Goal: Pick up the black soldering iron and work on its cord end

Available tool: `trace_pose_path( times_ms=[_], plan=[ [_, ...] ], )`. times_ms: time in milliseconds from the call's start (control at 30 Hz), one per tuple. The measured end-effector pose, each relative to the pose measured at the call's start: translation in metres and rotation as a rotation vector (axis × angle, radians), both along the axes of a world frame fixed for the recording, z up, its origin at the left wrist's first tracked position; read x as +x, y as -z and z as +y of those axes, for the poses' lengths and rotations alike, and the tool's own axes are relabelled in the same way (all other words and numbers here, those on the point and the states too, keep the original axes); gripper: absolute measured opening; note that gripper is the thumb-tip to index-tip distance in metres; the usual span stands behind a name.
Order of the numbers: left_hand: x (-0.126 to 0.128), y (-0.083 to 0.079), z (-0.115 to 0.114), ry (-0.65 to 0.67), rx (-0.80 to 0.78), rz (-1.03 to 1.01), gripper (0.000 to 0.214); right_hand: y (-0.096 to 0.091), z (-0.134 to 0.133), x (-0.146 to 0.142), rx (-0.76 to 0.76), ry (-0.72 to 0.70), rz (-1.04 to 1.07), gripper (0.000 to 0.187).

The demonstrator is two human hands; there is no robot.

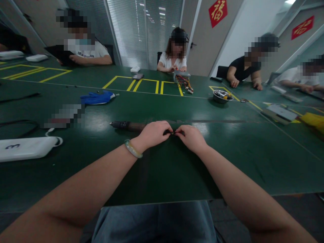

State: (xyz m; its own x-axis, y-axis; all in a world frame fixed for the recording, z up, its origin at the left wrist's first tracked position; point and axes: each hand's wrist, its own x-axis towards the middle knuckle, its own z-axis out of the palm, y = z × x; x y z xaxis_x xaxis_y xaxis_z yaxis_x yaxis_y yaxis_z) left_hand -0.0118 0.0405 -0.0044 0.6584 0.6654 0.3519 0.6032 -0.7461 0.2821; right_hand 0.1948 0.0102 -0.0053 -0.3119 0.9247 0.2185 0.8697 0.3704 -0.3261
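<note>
My left hand (154, 133) and my right hand (191, 136) meet on the green table (162, 168), fingers curled and pinched together around a tiny dark part (172, 133) that I cannot make out. A pale green bangle (133, 149) circles my left wrist. Just behind my left hand lies a dark electric screwdriver (128, 126), its tip pointing left.
A white power bank (26, 147) with a cable lies at the left. A blue glove (97, 98) sits further back. A metal bowl (222, 96) stands at the right, a yellow item (314, 119) beyond it. Several other people sit around the table.
</note>
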Motion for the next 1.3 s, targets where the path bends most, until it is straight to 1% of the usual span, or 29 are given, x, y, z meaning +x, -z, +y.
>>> trace_pose_path(
  times_ms=[267,500,533,600,667,700,867,933,1033,1067,1100,1133,1167,1267,1300],
  plan=[
    [-0.001,0.003,0.002,0.019,0.022,-0.016,0.018,0.003,0.001,0.002,0.039,-0.026,0.049,0.006],
    [-0.001,0.006,0.005,0.036,0.040,-0.023,0.016,0.012,0.005,0.000,0.109,-0.038,0.070,0.004],
    [-0.001,0.006,0.005,0.038,0.042,-0.022,0.016,0.013,0.006,0.000,0.112,-0.030,0.078,0.007],
    [0.000,0.005,0.005,0.041,0.048,-0.020,0.015,0.016,0.008,-0.002,0.109,0.001,0.081,0.018],
    [0.000,0.005,0.004,0.039,0.057,-0.020,0.015,0.017,0.010,-0.005,0.106,0.041,0.057,0.029],
    [0.000,0.005,0.004,0.037,0.061,-0.020,0.015,0.018,0.011,-0.006,0.106,0.054,0.033,0.031],
    [0.002,0.005,0.004,0.019,0.065,-0.007,0.015,0.017,0.011,-0.013,0.110,0.070,-0.115,0.019],
    [0.003,0.003,0.002,0.025,0.068,-0.016,0.018,0.016,0.010,-0.015,0.117,0.086,-0.153,0.018],
    [0.004,-0.007,-0.007,0.035,0.121,-0.069,0.027,0.014,0.009,-0.016,0.129,0.108,-0.206,0.016],
    [0.005,-0.011,-0.012,0.040,0.145,-0.085,0.027,0.014,0.009,-0.016,0.129,0.106,-0.216,0.015],
    [0.006,-0.014,-0.017,0.048,0.159,-0.095,0.022,0.013,0.009,-0.015,0.126,0.095,-0.218,0.015],
    [0.007,-0.017,-0.022,0.084,0.151,-0.085,0.016,0.013,0.010,-0.015,0.119,0.076,-0.213,0.014],
    [0.009,-0.019,-0.027,0.158,0.122,-0.056,0.014,0.012,0.010,-0.015,0.111,0.062,-0.203,0.014],
    [0.014,-0.017,-0.038,0.462,-0.038,0.099,0.018,0.013,0.014,-0.014,0.101,0.065,-0.188,0.015],
    [0.016,-0.015,-0.041,0.523,-0.088,0.138,0.019,0.013,0.015,-0.015,0.102,0.070,-0.198,0.015]
  ],
)
